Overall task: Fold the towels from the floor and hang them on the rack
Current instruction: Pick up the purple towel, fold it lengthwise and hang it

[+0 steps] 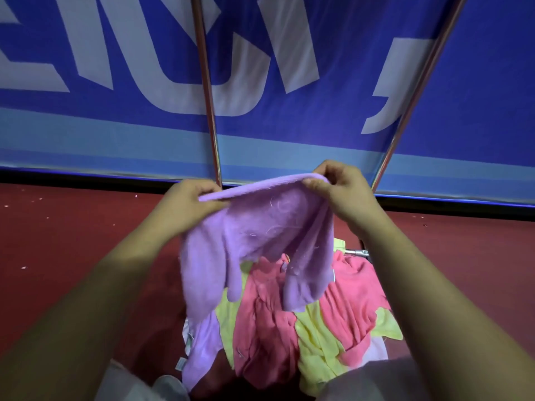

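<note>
A: Far left, entry one?
B: Red floor (58, 241), flecked with pale specks. Behind it, blue banner (86, 120) with a paler stripe along the bottom. Large white letters, cropped by the frame; no whole word legible.

A: Left hand (188, 206)?
B: Raised above the pile. Thumb and fingers pressed together, pinching the left end of the purple towel (260, 227) by its top edge.

A: Rack?
B: Left rack pole (207, 96), chrome, rising just behind the left hand. Right rack pole (419, 91) leaning away towards the upper right.

A: Towel itself?
B: Stretched between both hands, top edge taut, the rest hanging in loose folds clear of the floor. Lint and stray hairs on the nap.

A: Below?
B: Heap on the floor: second purple towel (202, 342) at left, pink towel (269, 328) in the middle, yellow towel (315, 342) showing beneath and to the right. Small white tags (181, 364) on the left edge of the heap; print too small to read.

A: Right hand (341, 195)?
B: Level with the left. Fingers curled over the towel's right end, thumb beneath, clamped on the edge.
</note>
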The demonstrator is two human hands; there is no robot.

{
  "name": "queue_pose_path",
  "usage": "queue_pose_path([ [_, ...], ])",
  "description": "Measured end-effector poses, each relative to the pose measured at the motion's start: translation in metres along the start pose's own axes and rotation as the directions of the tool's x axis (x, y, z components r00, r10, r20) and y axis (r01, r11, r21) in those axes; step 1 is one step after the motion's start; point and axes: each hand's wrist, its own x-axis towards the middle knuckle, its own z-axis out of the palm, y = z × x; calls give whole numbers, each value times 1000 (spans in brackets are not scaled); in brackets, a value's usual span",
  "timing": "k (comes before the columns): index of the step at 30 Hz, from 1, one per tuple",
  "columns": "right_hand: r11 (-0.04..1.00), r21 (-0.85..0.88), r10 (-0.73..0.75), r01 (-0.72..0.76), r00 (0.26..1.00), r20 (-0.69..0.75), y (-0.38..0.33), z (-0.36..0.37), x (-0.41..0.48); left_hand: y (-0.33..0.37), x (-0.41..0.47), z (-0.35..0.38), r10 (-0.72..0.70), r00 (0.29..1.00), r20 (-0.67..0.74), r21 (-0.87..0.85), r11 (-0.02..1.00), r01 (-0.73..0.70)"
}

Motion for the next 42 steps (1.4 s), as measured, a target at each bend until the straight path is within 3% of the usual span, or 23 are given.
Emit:
queue_pose_path([
  [2, 1000, 28, 17, -13, 988, -157, 3, -4, 5, -11, 0, 1, 1, 988, 156, 205, 978, -34],
  [4, 996, -74, 33, -47, 982, -187, 8, -9, 7, -13, -4, 3, -12, 967, 254, 100, 995, -14],
  [7, 983, -174, 83, -60, 988, 131, 6, -3, -2, 10, -10, 6, 50, 974, 222, -254, 967, 8],
  [9, 997, -71, 53, -26, 911, 409, 0, 15, -10, 31, -11, 9, 108, 970, 218, -315, 948, -35],
  [11, 999, 43, -16, -10, 830, 558, -6, 36, -16, 42, -12, 15, 169, 948, 270, -301, 950, -84],
  [13, 999, 28, -49, 40, 853, 520, -8, 48, -17, 42, -10, 19, 166, 942, 291, -278, 957, -83],
  [16, 999, 43, -10, -4, 947, 322, -6, 39, -11, 32, -7, 16, 108, 952, 287, -277, 961, -26],
  [18, 978, 198, 43, -69, 990, 132, -5, 25, -7, 20, -5, 11, 77, 938, 338, -95, 994, -47],
  [20, 941, 323, 114, -98, 993, -29, -4, 12, -2, 7, -4, 8, 13, 931, 365, -33, 999, -1],
  [23, 954, 256, 188, -153, 975, -116, 5, 5, 3, 1, -2, 8, -44, 981, 189, -341, 934, 108],
  [25, 964, 159, 234, -215, 966, -111, 13, 5, 6, 11, 0, 9, -125, 991, 38, -695, 709, 116],
  [27, 968, 7, 249, -249, 968, -33, 17, 6, 4, 19, 5, 10, -169, 985, -36, -842, 536, 61],
  [29, 974, -21, 227, -226, 965, 129, 13, 9, 0, 26, 5, 13, -127, 990, -57, -784, 619, 34],
  [31, 969, 114, 177, -220, 938, 298, 5, 16, -7, 29, 2, 19, -56, 998, -9, -648, 761, 37],
  [33, 937, 261, 114, -232, 910, 399, -3, 27, -11, 35, 0, 24, 35, 996, 87, -554, 832, 19],
  [36, 932, 315, 25, -181, 897, 441, -8, 41, -15, 40, 0, 31, 130, 975, 180, -527, 850, -16],
  [39, 962, 252, -5, -106, 915, 404, -5, 44, -14, 34, 1, 33, 47, 980, 193, -518, 853, 61],
  [42, 964, 252, -18, -84, 926, 377, -6, 46, -15, 31, 0, 32, 78, 966, 248, -531, 845, 68],
])
